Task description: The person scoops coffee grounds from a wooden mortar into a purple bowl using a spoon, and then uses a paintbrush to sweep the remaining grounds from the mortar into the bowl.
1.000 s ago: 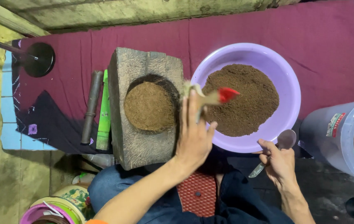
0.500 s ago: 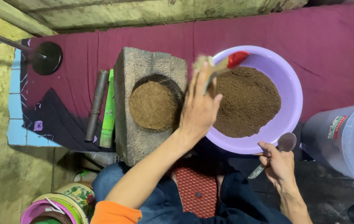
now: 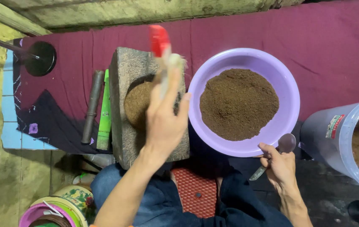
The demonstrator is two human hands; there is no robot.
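**Two hands at work over a maroon cloth: brush above the mould, spoon by the basin**

One maroon cloth (image 3: 322,54) carries nearly everything, and its far right part is the widest bare stretch; the far edge runs along a rough concrete ledge (image 3: 146,8). At the cloth's right edge a large grey plastic bucket (image 3: 335,138) stands part-filled with brown powder, close to the basin. The purple basin (image 3: 286,105) sits near the cloth's near edge, right of centre, holding a flat heap of brown powder (image 3: 238,103); its left rim comes just beside the block. The grey stone block (image 3: 125,80) lies lengthwise left of centre, with a round hollow packed with brown powder (image 3: 137,103). Just beside the block's left side lie a green stick (image 3: 104,113) and a dark metal rod (image 3: 92,105), side by side. Towards the far left corner stands a black round disc on a handle (image 3: 40,58), well apart from the rest.

The left hand (image 3: 164,122) hangs over the block, fingers wrapped around a brush with a red handle (image 3: 159,40), which points towards the far edge. The right hand (image 3: 280,168) rests off the near edge, just below the basin's rim, fingers curled around a metal spoon (image 3: 286,143).
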